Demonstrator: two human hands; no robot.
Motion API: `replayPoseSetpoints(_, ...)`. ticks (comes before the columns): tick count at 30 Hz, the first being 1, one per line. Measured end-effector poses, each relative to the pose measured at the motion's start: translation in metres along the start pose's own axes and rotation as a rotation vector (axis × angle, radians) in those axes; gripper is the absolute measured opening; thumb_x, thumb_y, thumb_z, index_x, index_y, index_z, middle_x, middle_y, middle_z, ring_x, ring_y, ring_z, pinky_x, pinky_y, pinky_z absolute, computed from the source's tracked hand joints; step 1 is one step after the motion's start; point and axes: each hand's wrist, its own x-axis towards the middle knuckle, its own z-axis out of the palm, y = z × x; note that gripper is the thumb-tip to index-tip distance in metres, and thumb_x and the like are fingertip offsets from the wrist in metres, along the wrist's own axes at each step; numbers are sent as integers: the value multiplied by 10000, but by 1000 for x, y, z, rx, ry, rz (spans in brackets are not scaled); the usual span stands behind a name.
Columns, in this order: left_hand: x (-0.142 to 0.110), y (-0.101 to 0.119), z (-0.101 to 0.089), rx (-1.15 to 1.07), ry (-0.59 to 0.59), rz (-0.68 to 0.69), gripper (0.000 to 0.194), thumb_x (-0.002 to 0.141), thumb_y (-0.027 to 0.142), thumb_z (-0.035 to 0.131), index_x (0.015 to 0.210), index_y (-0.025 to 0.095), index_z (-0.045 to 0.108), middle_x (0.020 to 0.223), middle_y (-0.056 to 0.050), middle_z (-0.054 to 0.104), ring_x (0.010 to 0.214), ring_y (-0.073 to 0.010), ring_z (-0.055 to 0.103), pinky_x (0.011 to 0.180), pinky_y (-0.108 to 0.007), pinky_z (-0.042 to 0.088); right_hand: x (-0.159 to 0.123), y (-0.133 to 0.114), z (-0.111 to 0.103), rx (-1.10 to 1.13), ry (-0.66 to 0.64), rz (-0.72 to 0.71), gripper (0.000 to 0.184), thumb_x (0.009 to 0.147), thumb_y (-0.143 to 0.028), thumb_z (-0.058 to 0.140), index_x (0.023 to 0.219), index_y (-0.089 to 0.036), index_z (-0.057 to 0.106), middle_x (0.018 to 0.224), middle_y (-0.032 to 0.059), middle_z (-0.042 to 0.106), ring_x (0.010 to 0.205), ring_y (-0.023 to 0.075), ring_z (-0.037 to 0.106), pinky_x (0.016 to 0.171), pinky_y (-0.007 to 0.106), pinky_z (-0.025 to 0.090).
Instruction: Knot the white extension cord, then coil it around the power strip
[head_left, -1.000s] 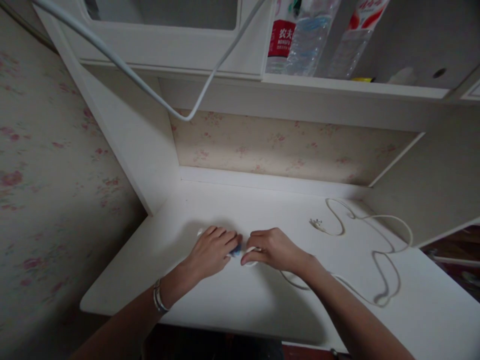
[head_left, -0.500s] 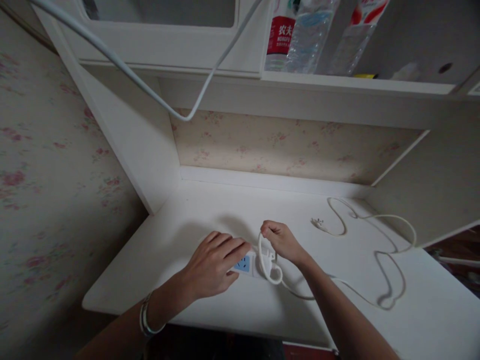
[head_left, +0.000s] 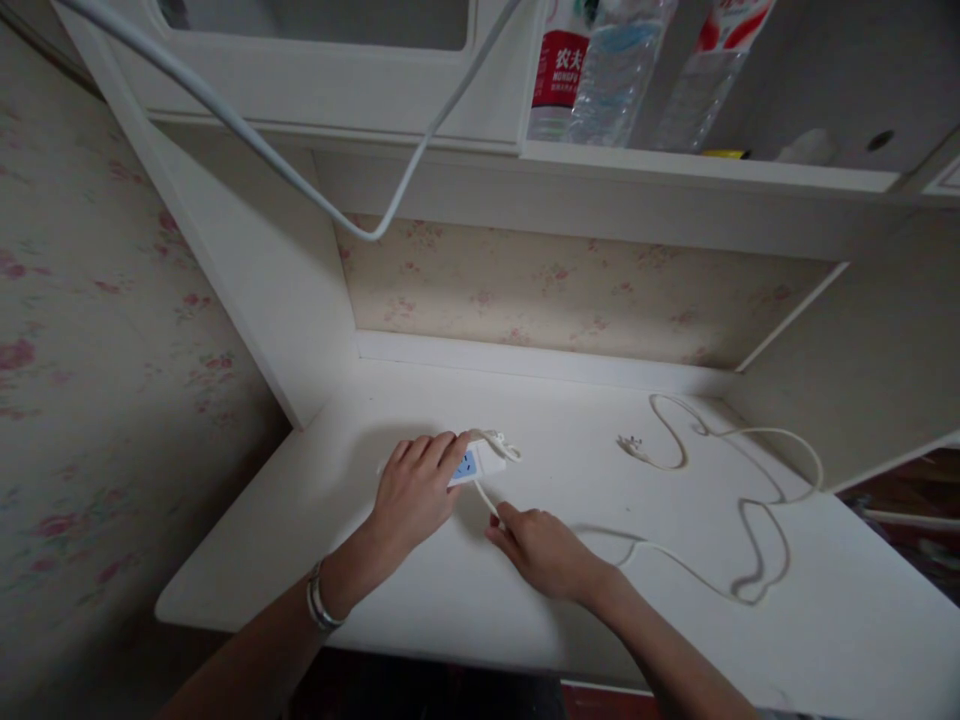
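My left hand (head_left: 418, 490) is wrapped over a white power strip (head_left: 491, 462) with blue socket faces, hiding its left part. The strip is held just above the desk or on it; I cannot tell which. A bend of white cord (head_left: 499, 441) lies over the strip's right end. Nearer to me, my right hand (head_left: 551, 555) pinches the power cord (head_left: 487, 498), which slants up from its fingers to the strip's front edge. On the desk at the right lies the three-pin plug (head_left: 632, 447), with the loose cable (head_left: 780, 432) curving away from it.
A white desk (head_left: 315, 550) spreads under both hands. Plastic bottles (head_left: 615, 70) stand on the shelf (head_left: 712, 165) above. In front of the cabinet, a thick white cable (head_left: 300, 180) hangs down in a V. Floral wallpaper (head_left: 75, 380) covers the left wall.
My right hand has come down toward me with the cord, from above the strip's right end to in front of it. My left hand and the strip have shifted slightly left and away.
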Motion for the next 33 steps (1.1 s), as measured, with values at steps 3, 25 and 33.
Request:
replayPoseSetpoints(3,-1,1,6,53,-60,-21,571,801,186,594,1339,243,414,1206,-71,605,1026,-265,549,859,-422,400,-9,-10,-16,-282,8,-18,353,985,-417,340,878,-191,589,750,65,697,648,199,653,561,267,319)
replayPoseSetpoints(25,-24,35,-34,-372,-114,409,539,745,271,592,1251,183,425,1136,-75,597,978,-230,541,869,-394,412,41,20,-60,581,398,113,630,889,-641,346,467,-179,424,453,-39,311,451,85,296,461,239,233)
replayPoseSetpoints(33,-26,39,-23,-351,-79,322,594,731,396,621,1255,208,414,1091,-81,580,903,-240,562,814,-411,479,43,22,-44,698,421,243,653,851,-689,361,476,-167,479,442,-31,378,448,88,347,470,232,257)
